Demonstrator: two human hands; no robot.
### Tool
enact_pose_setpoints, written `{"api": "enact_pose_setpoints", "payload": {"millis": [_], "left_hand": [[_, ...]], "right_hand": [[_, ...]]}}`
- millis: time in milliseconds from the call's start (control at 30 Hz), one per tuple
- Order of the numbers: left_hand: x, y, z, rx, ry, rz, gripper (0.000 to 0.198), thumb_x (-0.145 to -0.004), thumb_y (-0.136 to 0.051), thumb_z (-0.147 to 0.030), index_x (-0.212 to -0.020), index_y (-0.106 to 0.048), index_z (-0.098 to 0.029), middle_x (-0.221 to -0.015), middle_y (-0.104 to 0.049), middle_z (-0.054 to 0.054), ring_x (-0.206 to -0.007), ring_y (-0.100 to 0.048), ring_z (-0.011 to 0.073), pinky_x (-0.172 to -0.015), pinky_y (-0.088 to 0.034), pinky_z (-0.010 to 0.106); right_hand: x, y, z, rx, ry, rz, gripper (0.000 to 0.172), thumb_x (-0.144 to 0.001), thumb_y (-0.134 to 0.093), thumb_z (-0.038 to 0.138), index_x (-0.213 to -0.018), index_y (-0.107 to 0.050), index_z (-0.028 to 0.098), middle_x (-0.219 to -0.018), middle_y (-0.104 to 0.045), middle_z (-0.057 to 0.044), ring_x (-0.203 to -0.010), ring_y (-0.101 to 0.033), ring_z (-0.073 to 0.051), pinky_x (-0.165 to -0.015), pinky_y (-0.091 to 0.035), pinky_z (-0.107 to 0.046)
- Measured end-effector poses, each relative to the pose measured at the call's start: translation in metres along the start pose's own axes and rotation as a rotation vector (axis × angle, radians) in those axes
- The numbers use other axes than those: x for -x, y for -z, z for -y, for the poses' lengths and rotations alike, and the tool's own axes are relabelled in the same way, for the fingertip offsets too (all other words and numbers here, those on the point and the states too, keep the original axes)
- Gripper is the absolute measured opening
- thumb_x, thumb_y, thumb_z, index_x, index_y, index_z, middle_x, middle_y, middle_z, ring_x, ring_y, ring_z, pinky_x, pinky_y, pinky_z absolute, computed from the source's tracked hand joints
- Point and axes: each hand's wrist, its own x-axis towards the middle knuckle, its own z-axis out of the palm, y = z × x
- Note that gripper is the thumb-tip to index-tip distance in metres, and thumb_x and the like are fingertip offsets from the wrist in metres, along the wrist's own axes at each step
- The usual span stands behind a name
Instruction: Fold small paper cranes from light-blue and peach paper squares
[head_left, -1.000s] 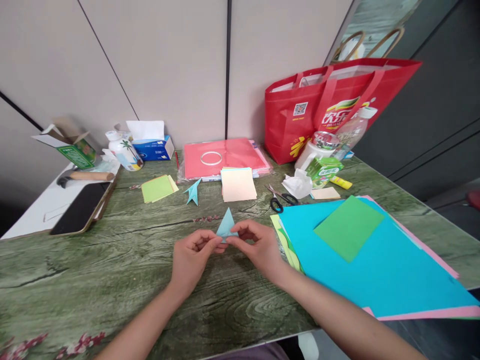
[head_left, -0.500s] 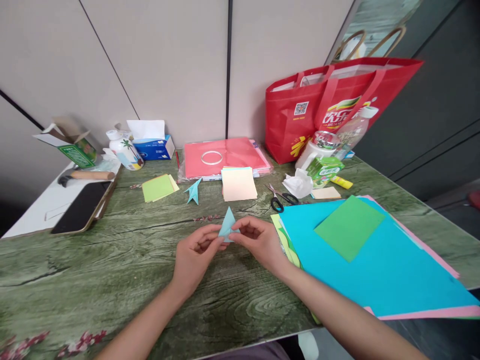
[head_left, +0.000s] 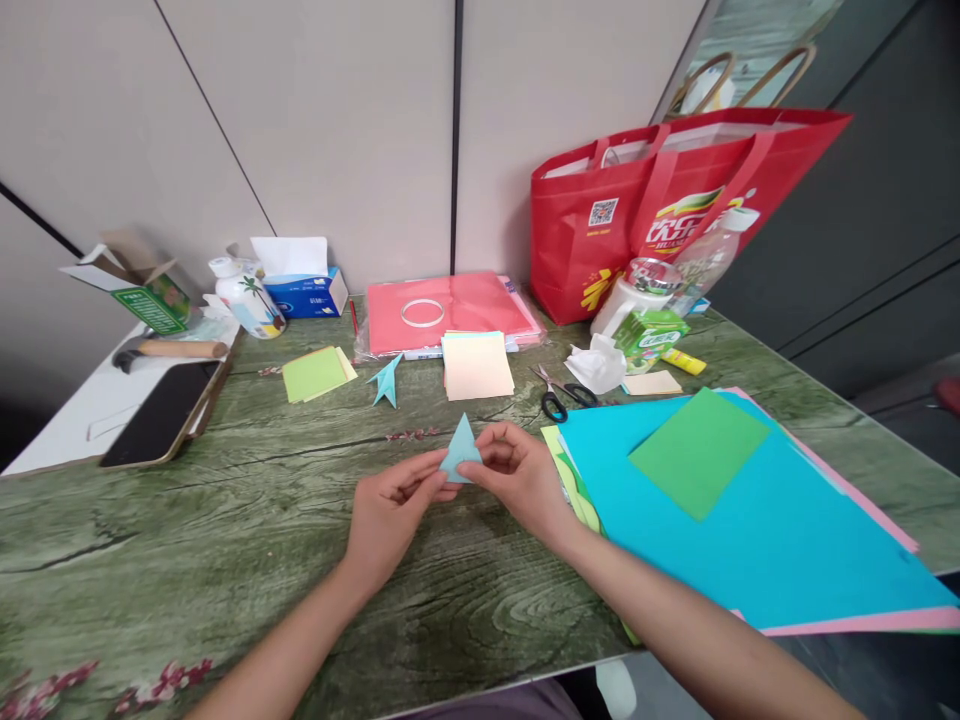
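Pinching from both sides: my left hand (head_left: 391, 508) sits at 8 o'clock and my right hand (head_left: 526, 488) at 4, thumbs and fingers clamped on the folded blue paper triangle (head_left: 461, 450), point up, over the table (head_left: 262, 545), the hub of my clock. Big blue sheet (head_left: 757, 545) at 3, green square (head_left: 701, 453) on top. Scissors (head_left: 553, 385) at 2, spiky blue paper figure (head_left: 386, 380) at 10. Peach square stack (head_left: 478, 368) at 12, touching the red pack (head_left: 480, 305) behind it. Farther back, red bag (head_left: 577, 250) at 1.
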Motion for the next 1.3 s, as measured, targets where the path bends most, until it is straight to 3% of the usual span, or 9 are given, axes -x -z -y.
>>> {"api": "enact_pose_setpoints", "payload": {"millis": [267,500,633,800,1100,1300], "left_hand": [[-0.0004,-0.0015,-0.0029,-0.017,0.006,-0.016,0.018,-0.071,-0.067,-0.018,-0.088,-0.072,-0.019,-0.078,-0.074,-0.001,-0.065,-0.07,0.0182,-0.065,-0.061,0.027],[0.0,-0.0009,-0.0013,-0.047,0.004,-0.018,0.019,-0.071,-0.067,-0.019,-0.089,-0.072,-0.018,-0.08,-0.074,-0.001,-0.064,-0.07,0.0187,-0.065,-0.06,0.028],[-0.0026,0.0002,-0.0002,-0.007,0.076,-0.021,0.029,-0.07,-0.068,-0.022,-0.098,-0.068,-0.015,-0.08,-0.074,0.001,-0.067,-0.07,0.0199,-0.067,-0.06,0.03],[-0.0056,0.0035,-0.0002,-0.022,0.123,0.035,0.044,-0.057,-0.077,-0.015,-0.1,-0.065,-0.014,-0.088,-0.074,0.003,-0.083,-0.069,0.0209,-0.076,-0.057,0.028],[-0.0034,0.0007,-0.0003,-0.036,0.216,0.123,0.019,-0.067,-0.069,-0.028,-0.081,-0.069,-0.014,-0.069,-0.074,0.003,-0.064,-0.07,0.0204,-0.064,-0.059,0.03],[-0.0011,-0.0017,-0.0023,0.029,0.245,0.1,0.025,-0.066,-0.069,-0.03,-0.084,-0.067,-0.014,-0.066,-0.073,0.002,-0.061,-0.07,0.0205,-0.062,-0.059,0.031]], "right_hand": [[-0.0012,0.0013,-0.0016,-0.023,-0.022,0.006,0.034,-0.06,-0.075,0.028,-0.079,-0.048,0.02,-0.061,-0.065,0.003,-0.054,-0.06,-0.013,-0.054,-0.044,-0.024],[-0.0019,0.0028,0.0019,0.009,-0.038,0.047,0.027,-0.061,-0.073,0.03,-0.08,-0.059,0.018,-0.064,-0.066,0.001,-0.057,-0.06,-0.014,-0.057,-0.046,-0.025],[-0.0028,0.0032,0.0014,0.009,-0.017,0.039,0.023,-0.06,-0.073,0.032,-0.075,-0.062,0.017,-0.068,-0.068,-0.001,-0.059,-0.061,-0.015,-0.058,-0.048,-0.027],[-0.0035,0.0038,-0.0002,0.011,0.005,0.033,0.022,-0.06,-0.074,0.03,-0.073,-0.063,0.017,-0.067,-0.067,-0.002,-0.059,-0.06,-0.014,-0.057,-0.048,-0.027],[0.0001,0.001,-0.0021,0.065,0.004,0.077,0.02,-0.06,-0.074,0.028,-0.072,-0.061,0.017,-0.065,-0.066,-0.001,-0.057,-0.059,-0.013,-0.054,-0.046,-0.025],[-0.0005,0.0005,-0.0048,0.007,-0.013,0.099,0.022,-0.06,-0.074,0.028,-0.076,-0.062,0.018,-0.067,-0.066,0.0,-0.06,-0.06,-0.014,-0.058,-0.048,-0.026]]}}
